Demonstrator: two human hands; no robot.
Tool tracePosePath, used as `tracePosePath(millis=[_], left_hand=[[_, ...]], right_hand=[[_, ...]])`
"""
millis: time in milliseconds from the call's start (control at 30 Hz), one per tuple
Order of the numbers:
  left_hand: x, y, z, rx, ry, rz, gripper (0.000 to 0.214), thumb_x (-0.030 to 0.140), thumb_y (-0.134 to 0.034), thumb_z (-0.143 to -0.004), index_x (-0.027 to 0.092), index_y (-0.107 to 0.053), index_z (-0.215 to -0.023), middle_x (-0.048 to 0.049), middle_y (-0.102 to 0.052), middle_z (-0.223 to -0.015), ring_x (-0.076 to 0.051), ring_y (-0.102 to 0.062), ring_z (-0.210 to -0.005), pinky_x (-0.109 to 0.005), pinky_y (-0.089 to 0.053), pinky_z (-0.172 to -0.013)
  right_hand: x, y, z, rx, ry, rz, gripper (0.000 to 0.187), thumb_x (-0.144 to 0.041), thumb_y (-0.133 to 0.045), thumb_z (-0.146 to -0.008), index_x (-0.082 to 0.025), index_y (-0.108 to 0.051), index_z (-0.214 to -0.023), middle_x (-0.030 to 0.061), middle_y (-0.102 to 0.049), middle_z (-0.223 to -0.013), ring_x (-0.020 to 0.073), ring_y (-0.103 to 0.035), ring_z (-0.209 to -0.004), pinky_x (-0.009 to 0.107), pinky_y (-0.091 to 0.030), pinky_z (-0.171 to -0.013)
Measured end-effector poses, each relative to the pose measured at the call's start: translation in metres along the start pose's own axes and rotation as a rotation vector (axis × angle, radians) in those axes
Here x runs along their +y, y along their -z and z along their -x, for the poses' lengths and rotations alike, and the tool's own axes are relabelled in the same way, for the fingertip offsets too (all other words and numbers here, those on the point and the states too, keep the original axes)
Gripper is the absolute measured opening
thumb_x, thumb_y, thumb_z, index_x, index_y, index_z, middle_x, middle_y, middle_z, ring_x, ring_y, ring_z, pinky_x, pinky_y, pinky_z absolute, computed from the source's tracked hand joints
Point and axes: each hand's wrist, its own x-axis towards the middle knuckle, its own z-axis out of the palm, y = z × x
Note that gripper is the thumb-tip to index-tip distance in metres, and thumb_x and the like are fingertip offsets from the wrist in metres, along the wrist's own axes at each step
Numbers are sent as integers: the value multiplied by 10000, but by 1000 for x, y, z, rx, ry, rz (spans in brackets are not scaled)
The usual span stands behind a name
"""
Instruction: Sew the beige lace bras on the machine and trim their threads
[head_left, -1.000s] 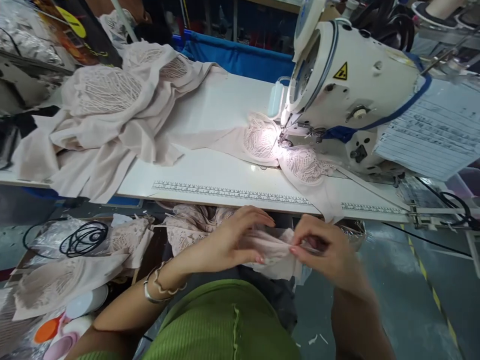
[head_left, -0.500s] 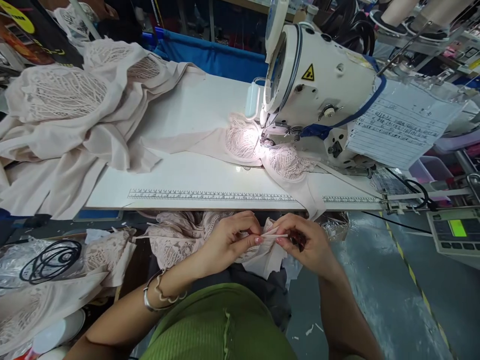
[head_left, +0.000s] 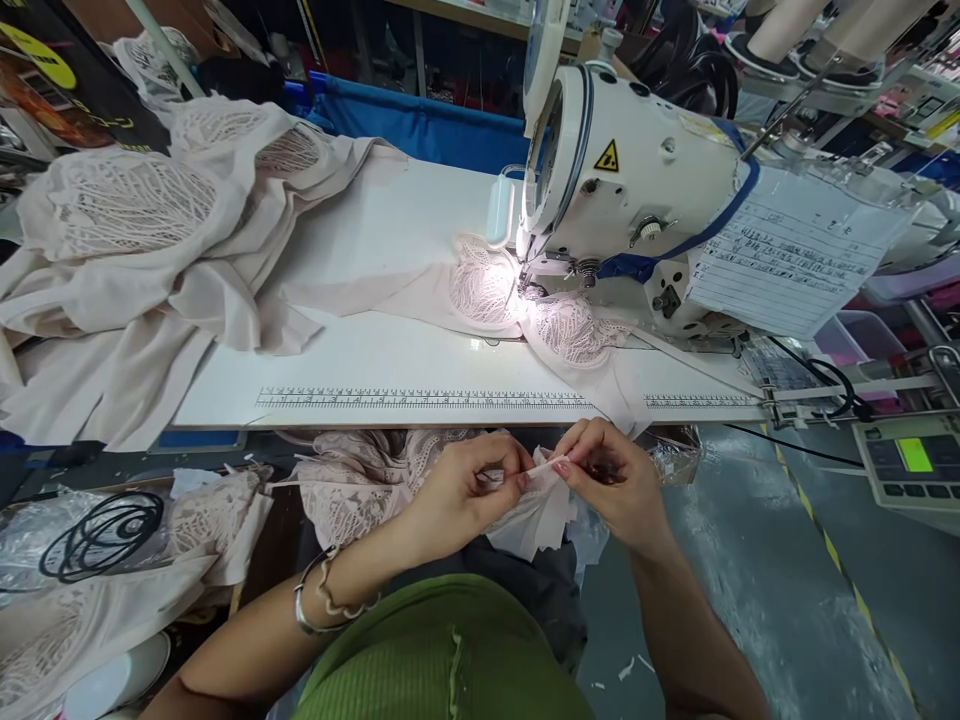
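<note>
Between my two hands, just below the table's front edge, stretches a thin pale strip [head_left: 543, 467] of elastic or tape. My left hand [head_left: 480, 490] pinches one end between thumb and fingers. The other end is pinched by the fingertips of my right hand [head_left: 609, 478]. Pale pink fabric [head_left: 534, 525] hangs beneath the strip, over my lap. A lace bra [head_left: 574, 328] lies under the sewing machine's needle, one cup on each side of it, its right wing drooping over the table edge close to my right hand.
The white sewing machine [head_left: 637, 170] stands on the table [head_left: 390, 360], which has a printed ruler along its front. Several pale bras [head_left: 127, 210] are heaped at left. More lace pieces [head_left: 352, 490] lie below the edge. A control box [head_left: 911, 462] is at right.
My right fingertips have shifted left along the strip, nearer my left hand, and the strip now slants up to the right. The bra at the needle stays put.
</note>
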Motion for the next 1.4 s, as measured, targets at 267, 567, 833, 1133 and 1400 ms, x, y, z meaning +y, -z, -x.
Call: tracePosePath(millis=[267, 567, 833, 1133, 1400], left_hand=[[-4, -12, -6, 63, 143, -108, 242, 388, -700, -857, 161, -715, -773, -14, -725, -719, -126, -617, -669, -210, -418, -619], [-5, -9, -10, 81, 250, 117, 256, 380, -714, -834, 147, -768, -742, -56, -744, -723, -144, -637, -644, -207, -458, -569], [-5, -8, -12, 62, 248, 131, 249, 367, -712, -817, 134, -789, -769, -65, -734, -726, -136, -604, -634, -209, -443, -563], [-9, -7, -10, 37, 265, 79, 249, 345, -686, -808, 121, -765, -735, -49, -702, -680, -114, -545, -591, -211, -383, -548], [-7, -11, -9, 98, 211, -15, 229, 378, -672, -861, 160, -719, -812, -48, -744, -761, -145, -639, -669, -216, -434, -585]], right_hand=[[-6, -10, 1, 24, -33, 69, 232, -348, -743, -999, -219, -563, -930, 14, -642, -831, 138, -540, -587, 220, -381, -499], [7, 12, 5, -31, -75, 227, 602, -752, -435, -1049, -196, -548, -846, -20, -444, -665, 133, -367, -508, 267, -291, -499], [-3, 7, -1, -206, -181, 156, 334, -545, -575, -1077, -211, -597, -1073, 23, -599, -831, 186, -564, -716, 257, -415, -609], [1, -2, -4, -144, -189, 140, 373, -569, -619, -1035, -211, -548, -959, -15, -537, -690, 152, -471, -568, 238, -342, -518], [9, -2, -3, -30, -138, 59, 581, -767, -490, -1017, -195, -557, -938, -23, -476, -674, 139, -399, -532, 243, -311, -507]])
